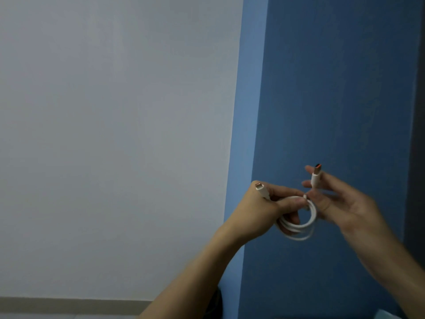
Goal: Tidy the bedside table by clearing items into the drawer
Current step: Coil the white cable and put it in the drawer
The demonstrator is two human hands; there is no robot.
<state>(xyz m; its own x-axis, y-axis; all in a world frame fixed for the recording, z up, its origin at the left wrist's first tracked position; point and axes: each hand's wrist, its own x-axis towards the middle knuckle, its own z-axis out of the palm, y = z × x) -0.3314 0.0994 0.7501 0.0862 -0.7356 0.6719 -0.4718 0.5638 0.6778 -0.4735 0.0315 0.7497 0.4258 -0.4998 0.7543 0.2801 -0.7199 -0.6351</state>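
Pale wall [115, 134]: fills the left half of the view, with a beige strip [69, 305] along its bottom edge.
Dark shape [216, 302]: low at the wall corner, mostly hidden behind the left forearm; too little shows to name it.
Left hand [259, 210]: raised in front of the wall corner, fingers curled tight round one side of the coil and thumb laid over the top.
Small plug [261, 189]: sticks up out of the left fist beside the thumb; its tip is too blurred to read.
Cable [308, 223]: white, wound in a few loops, held in the air between both hands; the lower loops are smeared by motion.
Large plug [315, 174]: white with an orange tip, upright against the right fingers.
Right hand [349, 203]: fingers fairly straight and spread, thumb close by the coil; blur hides whether it pinches the cord.
Blue wall [333, 88]: behind both hands.
Dark band [418, 157]: runs down the right edge, cut off.
Pale corner [386, 314]: bottom right, cut off, unidentifiable.
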